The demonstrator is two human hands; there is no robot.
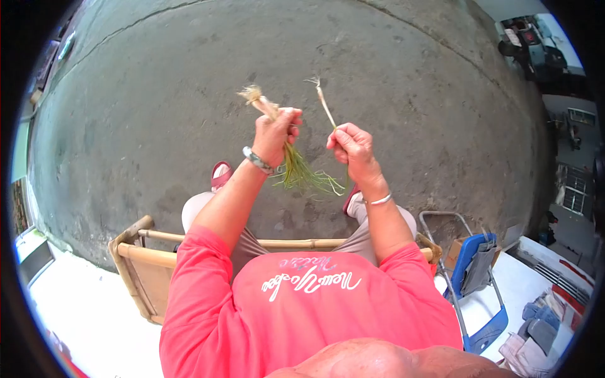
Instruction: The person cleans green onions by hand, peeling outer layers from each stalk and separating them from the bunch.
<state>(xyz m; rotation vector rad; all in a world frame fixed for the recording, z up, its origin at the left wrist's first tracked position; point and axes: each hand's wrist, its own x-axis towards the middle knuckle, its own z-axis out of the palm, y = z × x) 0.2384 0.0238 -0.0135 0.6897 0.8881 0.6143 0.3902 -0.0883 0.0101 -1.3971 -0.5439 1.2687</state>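
My left hand [275,135] is closed round a bunch of thin green stalks [296,169]. Their pale, rooty ends stick out above the fist, and the green leaves hang below it. A little to the right, my right hand [354,146] pinches a single stalk [324,104], whose white end and fine roots point up and to the left. The two hands are apart, both held over the grey floor in front of my knees.
Under and beside me is a bamboo seat [148,254]. A blue folding chair [476,271] with a metal frame stands at the right, near a pile of clothes [535,334]. Grey concrete floor [189,82] lies ahead.
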